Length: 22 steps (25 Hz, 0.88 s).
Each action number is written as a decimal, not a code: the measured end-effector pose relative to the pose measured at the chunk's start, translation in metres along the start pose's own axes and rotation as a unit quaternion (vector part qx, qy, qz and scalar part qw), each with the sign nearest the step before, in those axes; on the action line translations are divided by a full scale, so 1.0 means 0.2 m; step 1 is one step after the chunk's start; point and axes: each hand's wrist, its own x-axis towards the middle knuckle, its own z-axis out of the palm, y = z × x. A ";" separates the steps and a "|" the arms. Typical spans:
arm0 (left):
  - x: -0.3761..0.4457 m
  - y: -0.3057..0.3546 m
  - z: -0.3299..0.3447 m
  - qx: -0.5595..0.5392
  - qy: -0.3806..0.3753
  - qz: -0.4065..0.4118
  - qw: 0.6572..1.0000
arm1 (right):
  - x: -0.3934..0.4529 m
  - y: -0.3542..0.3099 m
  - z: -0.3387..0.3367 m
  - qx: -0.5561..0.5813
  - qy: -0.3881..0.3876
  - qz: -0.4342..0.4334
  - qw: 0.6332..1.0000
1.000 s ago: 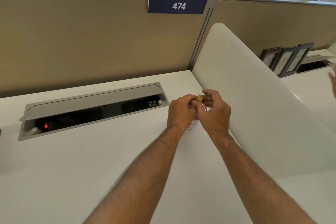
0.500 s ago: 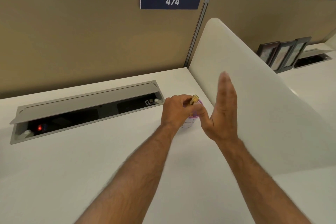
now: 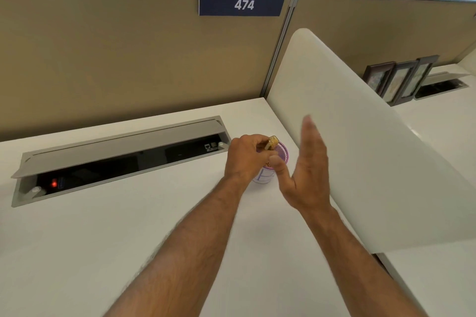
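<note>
Two hands of mine meet over a small cup (image 3: pixel 264 176) standing upright on the white counter (image 3: pixel 103 239), close to the white divider panel (image 3: pixel 360 162). The cup is white with a purple rim and looks like thin plastic or paper: light and easy to tip, so I judge it best steadied low around its wall. My left hand (image 3: pixel 247 157) curls over its mouth, the grip closed narrow around a slim stick (image 3: pixel 272 142) with a yellow end, which pokes up past my knuckles and slants over the rim. It seems stiff and light; a pinch near the middle should suit. My right hand (image 3: pixel 307 175) holds nothing: fingers straight and together, thumb by the cup's side, though I cannot tell if it touches.
</note>
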 end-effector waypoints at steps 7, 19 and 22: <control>-0.02 -0.03 0.00 0.014 -0.004 0.000 1.000 | 0.06 -0.02 -0.03 -0.003 -0.020 0.011 1.000; 0.00 0.01 0.01 0.022 0.012 0.012 1.000 | 0.00 0.02 0.04 0.097 0.015 0.031 0.995; -0.02 0.03 -0.02 -0.003 0.038 0.026 0.999 | -0.01 0.00 0.02 0.178 0.031 0.088 0.980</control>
